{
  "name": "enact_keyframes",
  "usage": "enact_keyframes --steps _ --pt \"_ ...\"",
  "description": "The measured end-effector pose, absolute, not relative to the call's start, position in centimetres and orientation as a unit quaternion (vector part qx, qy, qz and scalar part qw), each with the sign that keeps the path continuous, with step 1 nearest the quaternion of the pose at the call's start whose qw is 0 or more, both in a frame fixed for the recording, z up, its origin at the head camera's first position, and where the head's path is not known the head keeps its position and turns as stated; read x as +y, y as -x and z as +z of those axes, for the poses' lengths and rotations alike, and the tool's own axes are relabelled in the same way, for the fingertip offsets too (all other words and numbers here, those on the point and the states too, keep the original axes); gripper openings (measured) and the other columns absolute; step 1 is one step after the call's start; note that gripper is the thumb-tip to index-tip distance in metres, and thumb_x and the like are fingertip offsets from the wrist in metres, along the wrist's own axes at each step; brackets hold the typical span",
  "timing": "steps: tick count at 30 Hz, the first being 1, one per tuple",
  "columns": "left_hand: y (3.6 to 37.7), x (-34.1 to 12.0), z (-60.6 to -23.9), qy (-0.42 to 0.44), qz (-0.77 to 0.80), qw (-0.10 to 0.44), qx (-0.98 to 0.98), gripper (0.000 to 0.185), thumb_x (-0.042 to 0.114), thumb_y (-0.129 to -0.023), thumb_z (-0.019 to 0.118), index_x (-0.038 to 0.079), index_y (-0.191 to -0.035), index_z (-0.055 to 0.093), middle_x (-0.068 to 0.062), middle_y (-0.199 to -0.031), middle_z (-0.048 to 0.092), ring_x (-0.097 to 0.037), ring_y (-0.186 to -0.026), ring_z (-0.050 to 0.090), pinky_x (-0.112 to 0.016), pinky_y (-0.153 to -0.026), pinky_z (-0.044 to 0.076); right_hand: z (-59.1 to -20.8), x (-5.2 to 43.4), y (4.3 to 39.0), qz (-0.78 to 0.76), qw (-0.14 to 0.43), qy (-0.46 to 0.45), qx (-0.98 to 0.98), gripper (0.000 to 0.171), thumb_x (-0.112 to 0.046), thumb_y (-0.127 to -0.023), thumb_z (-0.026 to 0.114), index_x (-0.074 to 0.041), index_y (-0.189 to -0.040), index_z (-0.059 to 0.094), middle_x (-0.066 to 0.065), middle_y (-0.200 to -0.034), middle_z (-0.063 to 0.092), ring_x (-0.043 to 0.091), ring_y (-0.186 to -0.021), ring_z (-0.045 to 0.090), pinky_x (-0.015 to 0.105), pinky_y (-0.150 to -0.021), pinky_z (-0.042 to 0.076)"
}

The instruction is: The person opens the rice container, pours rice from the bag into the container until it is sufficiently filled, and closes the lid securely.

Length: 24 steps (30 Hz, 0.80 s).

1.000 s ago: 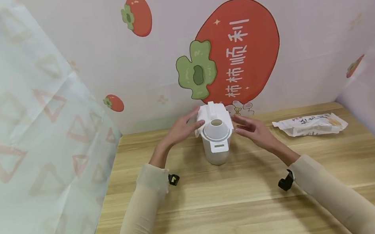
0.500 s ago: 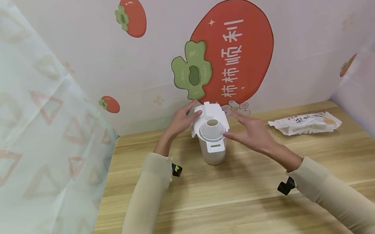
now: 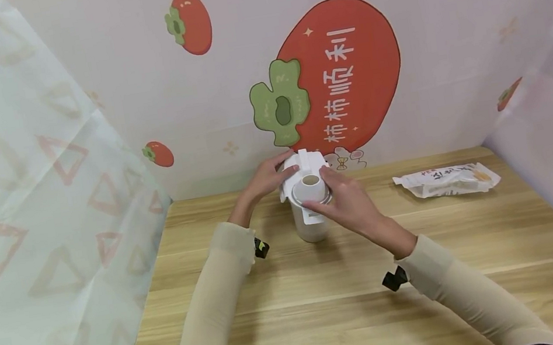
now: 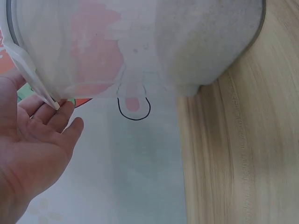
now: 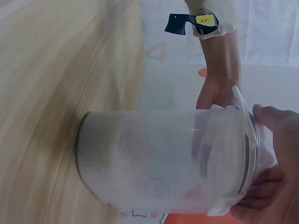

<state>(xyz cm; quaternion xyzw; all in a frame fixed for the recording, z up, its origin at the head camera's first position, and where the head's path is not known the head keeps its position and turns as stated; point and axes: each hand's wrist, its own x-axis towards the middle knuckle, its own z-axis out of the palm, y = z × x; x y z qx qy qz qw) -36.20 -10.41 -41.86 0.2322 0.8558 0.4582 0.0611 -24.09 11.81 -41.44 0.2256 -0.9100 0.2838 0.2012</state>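
Right hand [image 3: 347,204] now moves onto the white lidded container [image 3: 310,218], fingers curled around its lid rim. Left hand [image 3: 268,178] steadies the lid's far side, fingers straight. Container stands upright on the surface [image 3: 357,296], lid still seated.

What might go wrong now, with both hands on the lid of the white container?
1. The container is tall and narrow; a sideways pull by the right hand on the round cap might tip it, since nothing steadies its body.
2. It looks partly filled with fine grains; if the lid pops off suddenly, some could spill onto the table.
3. The left hand only touches the lid's edge, so it may slip.
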Motion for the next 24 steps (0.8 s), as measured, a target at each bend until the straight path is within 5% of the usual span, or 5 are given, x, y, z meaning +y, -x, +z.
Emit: enact_keyframes --steps 6,14,24 --pt "36.3 -10.5 -41.9 -0.225 0.463 0.059 0.855 0.059 0.031 -0.105 0.068 0.012 -0.158 0.052 -0.01 -0.163 0.048 -0.026 -0.152 0.043 -0.037 -0.125 0.036 -41.4 11.2 24.1 0.292 0.196 -0.207 -0.913 0.082 -0.047 -0.085 0.089 0.008 -0.14 0.062 0.028 -0.142 0.063 0.043 -0.128 0.065 0.054 -0.101 0.058" --pt "35.9 -10.9 -42.2 -0.221 0.488 0.053 0.843 0.059 0.031 -0.102 0.072 0.011 -0.155 0.055 -0.009 -0.16 0.052 -0.025 -0.149 0.048 -0.036 -0.121 0.041 -41.2 11.8 24.5 0.31 0.183 -0.231 -0.904 0.071 -0.045 -0.086 0.089 0.005 -0.132 0.068 0.024 -0.131 0.071 0.034 -0.101 0.074 0.044 -0.076 0.063" --pt "34.7 -11.1 -42.6 -0.2 0.529 0.018 0.824 0.056 0.025 -0.098 0.078 0.007 -0.149 0.061 -0.007 -0.156 0.056 -0.027 -0.147 0.051 -0.04 -0.121 0.042 -40.6 14.4 26.1 0.338 0.11 -0.279 -0.892 0.063 -0.039 -0.083 0.092 -0.004 -0.13 0.071 0.011 -0.11 0.077 0.023 -0.089 0.069 0.04 -0.073 0.059"
